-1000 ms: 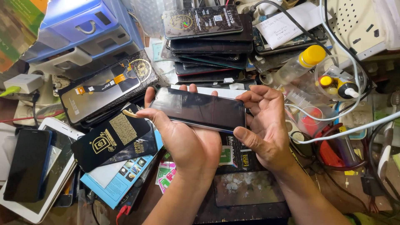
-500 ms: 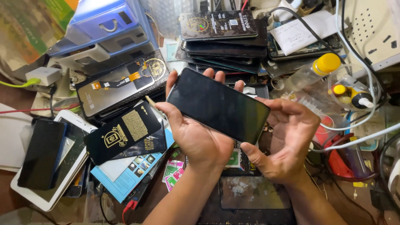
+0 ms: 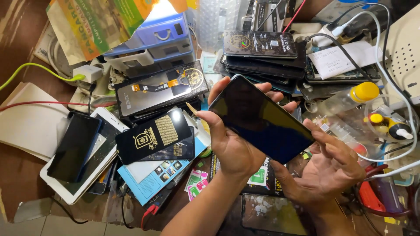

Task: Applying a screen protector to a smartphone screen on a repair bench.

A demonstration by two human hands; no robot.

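Note:
A black smartphone (image 3: 261,119) with a dark glossy screen is held tilted above the cluttered bench, its top end toward the upper left. My left hand (image 3: 232,142) grips it from beneath, thumb on the near long edge and fingertips showing past the far edge. My right hand (image 3: 333,168) is at the phone's lower right corner, fingers spread and palm up, touching that end lightly.
A stack of black phone screens (image 3: 260,56) lies behind. To the left lie a display panel with a flex cable (image 3: 159,89), a black-and-gold pack (image 3: 154,136), a white tablet (image 3: 83,162) with a dark phone (image 3: 74,146) on it, and blue boxes (image 3: 157,41). Small bottles (image 3: 350,98) and cables crowd the right.
The phone has been turned from lying level across both hands to a steeper diagonal tilt and raised. My right hand slid down to its lower right corner and loosened.

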